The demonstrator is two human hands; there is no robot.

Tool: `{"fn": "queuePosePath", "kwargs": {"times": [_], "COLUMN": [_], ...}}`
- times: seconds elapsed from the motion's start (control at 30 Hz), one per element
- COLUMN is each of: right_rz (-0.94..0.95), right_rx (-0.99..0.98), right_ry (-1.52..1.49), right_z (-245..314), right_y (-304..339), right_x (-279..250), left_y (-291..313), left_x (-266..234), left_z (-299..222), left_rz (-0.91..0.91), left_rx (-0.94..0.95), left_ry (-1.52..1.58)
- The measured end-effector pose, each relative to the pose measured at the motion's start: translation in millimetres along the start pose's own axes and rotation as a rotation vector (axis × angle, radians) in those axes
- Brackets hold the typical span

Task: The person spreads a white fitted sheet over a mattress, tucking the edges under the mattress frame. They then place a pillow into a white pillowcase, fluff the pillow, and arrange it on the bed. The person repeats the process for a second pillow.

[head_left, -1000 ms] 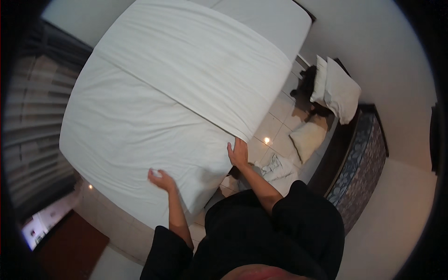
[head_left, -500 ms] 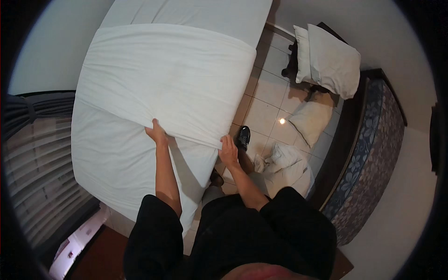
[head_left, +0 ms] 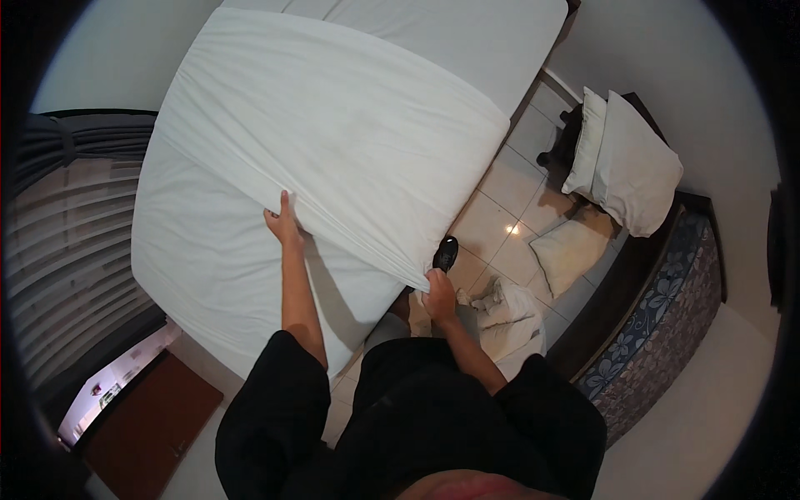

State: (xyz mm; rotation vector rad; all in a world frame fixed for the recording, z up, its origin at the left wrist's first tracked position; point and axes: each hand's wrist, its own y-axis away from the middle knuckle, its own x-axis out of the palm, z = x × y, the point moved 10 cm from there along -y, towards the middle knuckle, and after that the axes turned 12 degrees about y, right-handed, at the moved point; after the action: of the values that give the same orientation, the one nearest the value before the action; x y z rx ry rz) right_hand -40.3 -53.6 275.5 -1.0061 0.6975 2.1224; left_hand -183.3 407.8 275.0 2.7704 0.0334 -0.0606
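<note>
A white bed sheet (head_left: 333, 108) stretches across the middle of the bed, its near edge running in taut folds toward my right hand. My right hand (head_left: 439, 293) is closed on that edge at the mattress's right side. On the bed, my left hand (head_left: 284, 225) lies at the sheet's edge with thumb and fingers apart; it does not grip the cloth. The near part of the mattress (head_left: 200, 242) is white and lightly wrinkled, and its far end (head_left: 450, 33) shows beyond the sheet.
White pillows (head_left: 637, 162) are stacked on a dark piece of furniture at the right, with another pillow (head_left: 575, 250) below them. Crumpled white cloth (head_left: 508, 321) lies on the tiled floor (head_left: 487, 225). A floral mattress (head_left: 658, 317) leans along the right wall. Dark curtains (head_left: 92, 137) hang left.
My right hand has pulled the sheet edge nearer and to the right, drawing it into diagonal folds. My left hand has let go of the edge. The view has turned.
</note>
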Motion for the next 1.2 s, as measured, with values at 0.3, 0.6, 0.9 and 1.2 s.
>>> {"fn": "queuePosePath", "kwargs": {"times": [0.3, 0.6, 0.9, 1.2], "right_rz": [-0.033, -0.314, -0.188, -0.478], "right_rx": [0.148, 0.02, 0.456, -0.05], "right_ry": [0.013, 0.236, -0.372, 0.058], "right_z": [-47, -61, -128, -77], "right_y": [5, -22, -63, -110], "right_x": [41, -87, -29, -226], "left_y": [-32, -27, -1, -14], "left_x": [13, 16, 49, 137], "left_z": [15, -23, -117, -218], "left_rz": [0.186, 0.177, 0.237, 0.262], "left_rx": [-0.1, 0.015, 0.128, 0.467], "left_ry": [0.144, 0.336, 0.398, 0.392]}}
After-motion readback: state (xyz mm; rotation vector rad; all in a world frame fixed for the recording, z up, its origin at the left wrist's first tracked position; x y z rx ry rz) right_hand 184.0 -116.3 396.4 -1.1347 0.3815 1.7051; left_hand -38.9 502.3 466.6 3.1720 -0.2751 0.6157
